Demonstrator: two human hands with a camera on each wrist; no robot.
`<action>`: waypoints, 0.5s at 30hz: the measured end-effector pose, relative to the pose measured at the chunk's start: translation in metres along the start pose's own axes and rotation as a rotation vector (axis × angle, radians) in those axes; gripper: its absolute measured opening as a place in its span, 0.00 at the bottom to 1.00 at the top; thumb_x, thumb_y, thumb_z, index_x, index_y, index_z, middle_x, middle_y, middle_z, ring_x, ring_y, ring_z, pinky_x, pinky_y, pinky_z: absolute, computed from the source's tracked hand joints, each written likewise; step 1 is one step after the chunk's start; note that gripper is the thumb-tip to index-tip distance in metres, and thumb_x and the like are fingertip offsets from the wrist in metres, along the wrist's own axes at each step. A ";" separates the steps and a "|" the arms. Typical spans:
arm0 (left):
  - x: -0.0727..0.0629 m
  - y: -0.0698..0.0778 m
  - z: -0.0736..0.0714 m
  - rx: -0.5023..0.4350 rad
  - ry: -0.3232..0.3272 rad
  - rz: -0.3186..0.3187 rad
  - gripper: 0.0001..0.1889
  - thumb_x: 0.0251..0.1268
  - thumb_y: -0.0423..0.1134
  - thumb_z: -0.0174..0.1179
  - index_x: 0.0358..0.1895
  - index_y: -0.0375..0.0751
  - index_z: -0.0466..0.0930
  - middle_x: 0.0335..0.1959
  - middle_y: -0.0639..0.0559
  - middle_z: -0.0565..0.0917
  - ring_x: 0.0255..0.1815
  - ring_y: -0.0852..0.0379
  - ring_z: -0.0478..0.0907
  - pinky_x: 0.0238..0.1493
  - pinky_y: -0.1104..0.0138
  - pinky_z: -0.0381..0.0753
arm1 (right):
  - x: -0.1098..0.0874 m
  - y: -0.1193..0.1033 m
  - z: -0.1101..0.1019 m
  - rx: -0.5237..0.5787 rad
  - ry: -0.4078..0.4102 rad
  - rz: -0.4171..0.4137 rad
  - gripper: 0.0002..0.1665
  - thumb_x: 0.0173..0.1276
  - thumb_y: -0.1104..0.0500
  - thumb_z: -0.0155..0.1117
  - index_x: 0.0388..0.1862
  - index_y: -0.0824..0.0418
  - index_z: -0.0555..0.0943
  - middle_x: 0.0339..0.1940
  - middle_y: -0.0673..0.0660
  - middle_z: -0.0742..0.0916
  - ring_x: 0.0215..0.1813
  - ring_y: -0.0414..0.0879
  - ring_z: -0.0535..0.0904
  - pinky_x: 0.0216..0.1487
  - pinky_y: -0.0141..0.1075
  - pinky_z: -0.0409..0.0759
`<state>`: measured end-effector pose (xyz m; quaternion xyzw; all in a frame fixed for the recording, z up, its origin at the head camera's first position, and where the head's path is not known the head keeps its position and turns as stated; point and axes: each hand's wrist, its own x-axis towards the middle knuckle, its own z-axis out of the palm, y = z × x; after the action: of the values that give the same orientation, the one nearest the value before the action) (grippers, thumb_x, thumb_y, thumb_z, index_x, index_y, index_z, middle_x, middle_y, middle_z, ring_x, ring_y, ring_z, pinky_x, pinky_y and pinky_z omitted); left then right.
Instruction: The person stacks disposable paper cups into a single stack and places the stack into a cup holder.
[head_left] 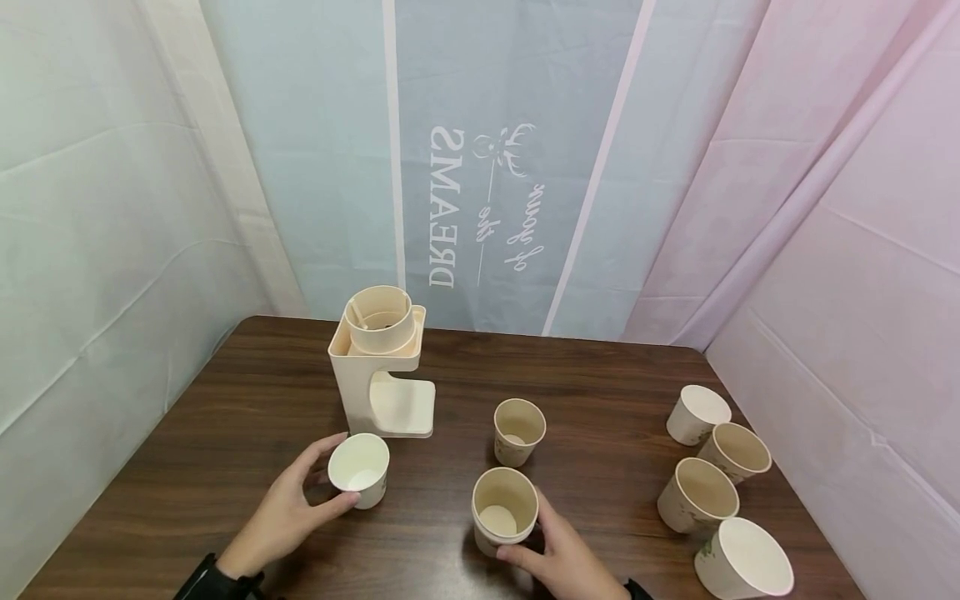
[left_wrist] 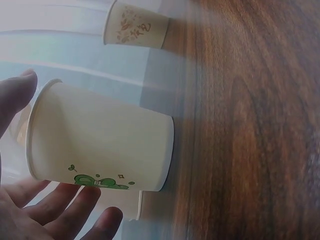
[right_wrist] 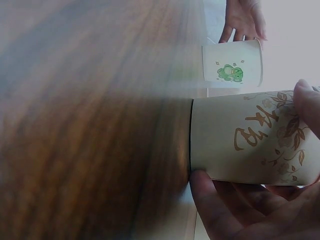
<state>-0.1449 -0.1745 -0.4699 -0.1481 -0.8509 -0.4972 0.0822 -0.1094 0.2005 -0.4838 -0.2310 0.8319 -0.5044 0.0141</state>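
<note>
A white paper cup (head_left: 367, 493) with a green cartoon print stands in front of the cream coffee-maker-shaped stand (head_left: 351, 396). My left hand (head_left: 281, 510) is spread loosely around it. In the left wrist view the thumb (left_wrist: 20, 92) is apart from the white cup (left_wrist: 100, 135), and the fingertips lie along its printed side. My right hand (head_left: 566, 554) grips a tan paper cup (head_left: 487, 537) with brown flowers and lettering, thumb and fingers on opposite sides. Below its rim runs a second rim line, as of nested cups. Just behind it stands another tan cup (head_left: 513, 454).
At the table's right side stand a white cup (head_left: 686, 425), two tan cups (head_left: 678, 504) (head_left: 738, 450) and a larger white cup (head_left: 723, 571). A round cream container (head_left: 381, 337) sits on top of the stand. Fabric curtains (head_left: 322, 167) enclose the dark wooden table (head_left: 600, 383).
</note>
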 end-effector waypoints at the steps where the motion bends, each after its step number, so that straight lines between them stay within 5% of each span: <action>1: 0.001 0.000 0.000 0.004 -0.002 -0.006 0.38 0.56 0.38 0.78 0.69 0.35 0.70 0.60 0.45 0.80 0.55 0.67 0.75 0.50 0.66 0.82 | 0.000 0.000 0.000 0.003 0.000 0.002 0.44 0.66 0.51 0.75 0.76 0.55 0.65 0.67 0.56 0.79 0.68 0.40 0.72 0.69 0.27 0.65; 11: 0.008 -0.001 0.005 0.014 -0.037 -0.086 0.39 0.57 0.41 0.77 0.71 0.36 0.69 0.62 0.44 0.78 0.53 0.59 0.76 0.50 0.67 0.81 | 0.000 0.000 0.001 0.021 -0.003 0.073 0.46 0.65 0.51 0.76 0.77 0.55 0.64 0.68 0.54 0.79 0.68 0.39 0.72 0.69 0.27 0.65; 15: 0.011 0.001 0.005 0.001 -0.038 -0.113 0.38 0.58 0.42 0.77 0.70 0.36 0.70 0.62 0.43 0.79 0.54 0.56 0.77 0.50 0.66 0.81 | -0.001 0.000 0.001 -0.010 0.004 0.018 0.45 0.65 0.52 0.75 0.77 0.56 0.64 0.66 0.55 0.80 0.67 0.40 0.73 0.69 0.28 0.66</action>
<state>-0.1549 -0.1682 -0.4687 -0.1091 -0.8595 -0.4978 0.0380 -0.1085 0.2001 -0.4841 -0.2226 0.8365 -0.5005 0.0157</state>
